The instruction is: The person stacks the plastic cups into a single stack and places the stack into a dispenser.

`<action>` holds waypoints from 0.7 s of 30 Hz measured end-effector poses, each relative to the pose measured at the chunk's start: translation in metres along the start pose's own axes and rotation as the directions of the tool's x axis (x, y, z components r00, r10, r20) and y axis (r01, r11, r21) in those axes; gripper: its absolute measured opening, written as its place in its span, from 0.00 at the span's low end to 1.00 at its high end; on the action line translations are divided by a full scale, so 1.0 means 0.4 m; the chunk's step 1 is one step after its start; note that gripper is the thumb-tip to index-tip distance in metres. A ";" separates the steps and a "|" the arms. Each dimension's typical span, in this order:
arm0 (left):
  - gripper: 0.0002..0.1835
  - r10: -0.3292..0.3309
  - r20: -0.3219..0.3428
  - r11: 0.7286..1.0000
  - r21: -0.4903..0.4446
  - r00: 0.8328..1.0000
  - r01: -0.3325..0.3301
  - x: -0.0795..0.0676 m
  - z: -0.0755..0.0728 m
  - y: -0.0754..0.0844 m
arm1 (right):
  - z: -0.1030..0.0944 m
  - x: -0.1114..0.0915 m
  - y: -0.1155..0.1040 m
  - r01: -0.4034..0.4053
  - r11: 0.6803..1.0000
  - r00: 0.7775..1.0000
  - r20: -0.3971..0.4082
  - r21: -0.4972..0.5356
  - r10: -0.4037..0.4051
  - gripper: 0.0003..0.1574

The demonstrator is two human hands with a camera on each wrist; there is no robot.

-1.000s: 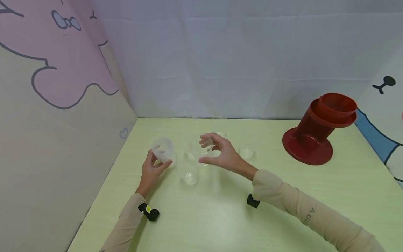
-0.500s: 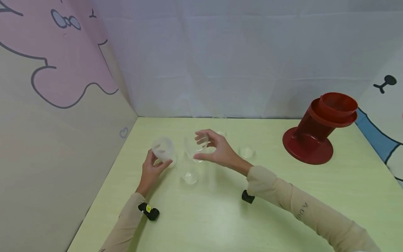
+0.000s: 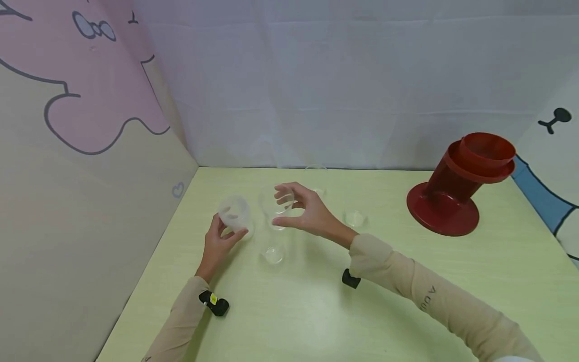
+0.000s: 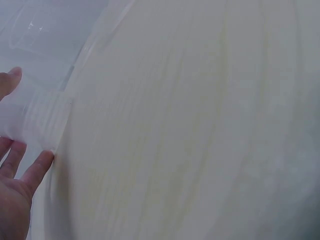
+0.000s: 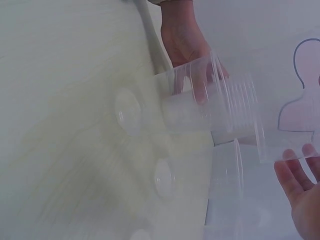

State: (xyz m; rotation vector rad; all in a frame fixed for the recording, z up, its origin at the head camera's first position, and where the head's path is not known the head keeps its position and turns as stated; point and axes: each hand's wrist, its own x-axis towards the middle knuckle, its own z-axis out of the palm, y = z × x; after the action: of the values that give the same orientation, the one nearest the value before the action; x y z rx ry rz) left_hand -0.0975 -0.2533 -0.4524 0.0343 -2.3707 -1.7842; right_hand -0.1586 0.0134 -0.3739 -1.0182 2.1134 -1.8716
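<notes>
In the head view my left hand [image 3: 219,249] grips a stack of nested translucent plastic cups [image 3: 235,211], tilted with its mouth upward. Their ribbed rims [image 4: 47,117] show beside the fingers in the left wrist view. My right hand [image 3: 309,211] holds a clear plastic cup [image 3: 268,207] by its side, between thumb and curled fingers. It hangs just right of the stack, apart from it in the head view. Another clear cup [image 3: 273,254] stands in front of the hands. Transparent walls overlap in the right wrist view, so edges there are hard to separate.
Two more clear cups stand on the pale table [image 3: 289,322]: one [image 3: 355,217] right of my right hand, one [image 3: 318,191] behind it. A dark red cylindrical holder [image 3: 457,191] with a flared base stands far right. White cloth [image 3: 339,90] walls the back.
My right hand has moved left and slightly away from me with the clear cup, closer to the stack. The left hand and stack have stayed in place.
</notes>
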 end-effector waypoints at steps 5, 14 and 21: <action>0.39 -0.002 -0.004 1.000 0.003 1.000 0.002 -0.001 0.000 -0.002 | 0.002 0.006 -0.001 0.008 1.000 1.000 0.008 0.006 -0.008 0.39; 0.38 0.013 -0.014 1.000 0.012 1.000 -0.013 -0.001 0.002 -0.001 | 0.009 0.024 -0.001 0.009 1.000 1.000 0.022 0.026 -0.009 0.38; 0.38 0.014 -0.016 1.000 0.015 1.000 -0.013 0.002 0.003 -0.002 | 0.012 0.038 -0.019 -0.008 1.000 1.000 0.026 0.023 0.008 0.39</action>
State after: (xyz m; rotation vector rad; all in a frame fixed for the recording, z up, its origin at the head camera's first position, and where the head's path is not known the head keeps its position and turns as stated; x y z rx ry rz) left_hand -0.0985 -0.2526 -0.4535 0.0342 -2.3673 -1.7539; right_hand -0.1647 0.0010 -0.3632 -1.0220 2.0731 -1.8647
